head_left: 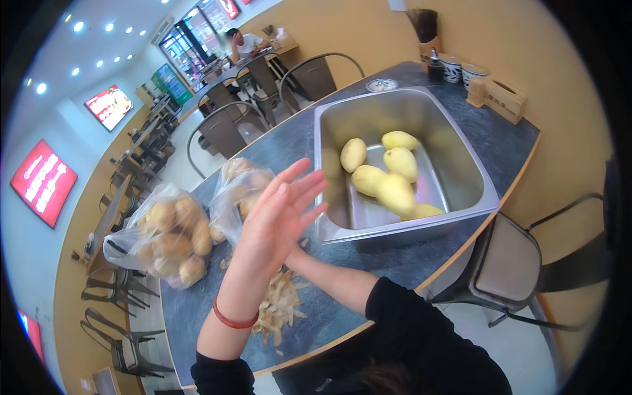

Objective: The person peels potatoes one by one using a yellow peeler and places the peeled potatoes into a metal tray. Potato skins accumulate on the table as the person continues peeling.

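My left hand (pixel 284 217), with a red band at its wrist, is raised with fingers apart and holds nothing. It is beside the left rim of a deep stainless steel pan (pixel 464 123). Several peeled potatoes (pixel 401 164) are inside; one potato (pixel 396 193) looks blurred. My right forearm crosses behind my left wrist, where only the edge of my right hand (pixel 295 256) shows; its fingers are hidden. Potato peelings (pixel 280 303) lie heaped on the table below my hands. To the left is a clear plastic bag of unpeeled potatoes (pixel 173 237), with a second potato bag (pixel 237 197) behind my left hand.
The dark table (pixel 340 316) has a wood-coloured edge. At its far end stand a chopstick holder (pixel 428 49), a dark pump bottle (pixel 435 69), patterned jars (pixel 452 69), a wooden tissue box (pixel 503 98) and a small plate (pixel 381 85). Chairs (pixel 508 261) surround it; a person (pixel 244 47) sits farther back.
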Available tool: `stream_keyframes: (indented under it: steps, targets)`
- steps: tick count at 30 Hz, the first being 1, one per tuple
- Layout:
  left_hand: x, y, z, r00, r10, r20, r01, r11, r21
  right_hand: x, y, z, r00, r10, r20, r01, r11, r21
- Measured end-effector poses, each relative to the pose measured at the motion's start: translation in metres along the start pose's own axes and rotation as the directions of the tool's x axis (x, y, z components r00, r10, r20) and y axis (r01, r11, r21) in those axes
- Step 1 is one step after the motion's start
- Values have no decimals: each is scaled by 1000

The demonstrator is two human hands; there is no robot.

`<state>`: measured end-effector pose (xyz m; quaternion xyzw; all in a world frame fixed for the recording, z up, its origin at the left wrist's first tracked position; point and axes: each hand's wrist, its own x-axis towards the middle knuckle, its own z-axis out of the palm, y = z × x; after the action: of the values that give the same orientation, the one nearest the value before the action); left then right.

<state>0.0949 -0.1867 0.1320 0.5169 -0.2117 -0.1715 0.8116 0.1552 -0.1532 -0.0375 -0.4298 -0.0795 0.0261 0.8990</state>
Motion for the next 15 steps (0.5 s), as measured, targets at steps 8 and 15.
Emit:
stream_keyframes:
  steps: [8,15]
  targets:
    - [-36,-4,-118,914,245,-323,-65,875,480,16,-8,-22,996,-4,-92,7,999,34]
    - [-45,-33,-189,942,205,-266,259,62,964,29,-15,-34,982,33,-184,-14,995,101]
